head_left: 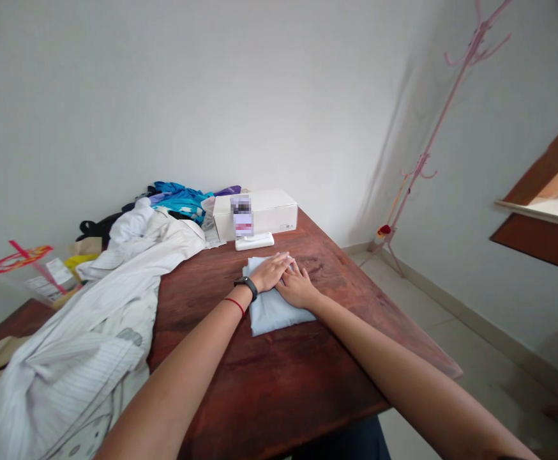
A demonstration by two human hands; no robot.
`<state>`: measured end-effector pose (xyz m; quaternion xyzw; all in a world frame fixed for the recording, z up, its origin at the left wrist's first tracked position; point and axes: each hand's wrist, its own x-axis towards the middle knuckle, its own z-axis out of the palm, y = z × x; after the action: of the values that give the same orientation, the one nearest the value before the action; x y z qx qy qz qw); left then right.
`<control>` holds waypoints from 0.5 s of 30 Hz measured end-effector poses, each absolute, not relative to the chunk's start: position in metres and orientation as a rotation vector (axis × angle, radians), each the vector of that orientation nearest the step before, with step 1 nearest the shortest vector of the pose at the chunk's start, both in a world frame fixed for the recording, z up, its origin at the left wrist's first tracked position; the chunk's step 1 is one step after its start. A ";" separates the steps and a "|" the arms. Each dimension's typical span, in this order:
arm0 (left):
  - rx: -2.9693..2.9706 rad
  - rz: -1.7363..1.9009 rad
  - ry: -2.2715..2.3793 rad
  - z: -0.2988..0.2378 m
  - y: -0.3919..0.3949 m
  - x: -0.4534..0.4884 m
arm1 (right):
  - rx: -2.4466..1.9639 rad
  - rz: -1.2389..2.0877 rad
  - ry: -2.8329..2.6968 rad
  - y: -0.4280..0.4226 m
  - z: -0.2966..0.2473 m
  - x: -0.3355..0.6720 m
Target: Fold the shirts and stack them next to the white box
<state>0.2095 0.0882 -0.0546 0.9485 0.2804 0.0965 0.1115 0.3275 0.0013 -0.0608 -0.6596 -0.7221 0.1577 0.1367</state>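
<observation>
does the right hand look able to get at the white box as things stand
Probably yes: the right hand lies flat on the folded cloth, and only tabletop shows between there and the right end of the white box.

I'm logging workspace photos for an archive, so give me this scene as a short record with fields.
Item: folded light-blue cloth
Left hand: flat on the cloth, fingers extended
Right hand: flat on the cloth, fingers meeting the left's
Left wrist: black wristband, red cord
Surface: reddish-brown wooden table
Left side: heaped clothes, including a white striped garment and, farther back, a blue one
Beyond the cloth: white box
Background right: pink coat stand
</observation>
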 end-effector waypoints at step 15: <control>2.840 0.381 0.972 -0.062 0.100 0.211 | -1.921 0.522 -2.040 -0.001 -0.055 0.326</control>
<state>0.2110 0.1003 -0.0617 0.9371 0.3205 0.1256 0.0578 0.3265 -0.0007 -0.0545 -0.6667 -0.7082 0.1811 0.1452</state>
